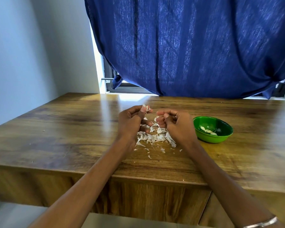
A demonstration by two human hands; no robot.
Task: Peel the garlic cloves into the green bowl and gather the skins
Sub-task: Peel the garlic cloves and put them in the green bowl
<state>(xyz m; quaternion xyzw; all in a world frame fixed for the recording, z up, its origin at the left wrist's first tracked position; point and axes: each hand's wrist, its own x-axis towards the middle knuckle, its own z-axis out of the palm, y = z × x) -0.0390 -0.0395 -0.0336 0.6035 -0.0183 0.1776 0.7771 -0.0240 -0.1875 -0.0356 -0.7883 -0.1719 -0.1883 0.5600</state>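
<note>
- Garlic clove [146,108]: pinched between thumb and fingertips of the left hand [133,123], raised above the skin pile; pale skin shows on it.
- Left hand: fingers curled round the clove, thumb pressed against it.
- Right hand [176,125]: just right of the left hand, not touching it, above the skin pile. Fingers curled inward, thumb against the fingertips; whether they pinch a scrap of skin, I cannot tell.
- Skin pile [155,136]: loose white skins and thin stems heaped on the tabletop [64,129] below and between both hands; smaller flakes lie scattered on the near side of the pile.
- Green bowl [212,129]: stands upright on the tabletop to the right of the skin pile, near the right hand, holding several peeled cloves [208,130].
- Bracelet [262,222]: metal band on the right forearm.
- Blue curtain [187,46]: hangs beyond the skin pile, behind the tabletop's far edge.
</note>
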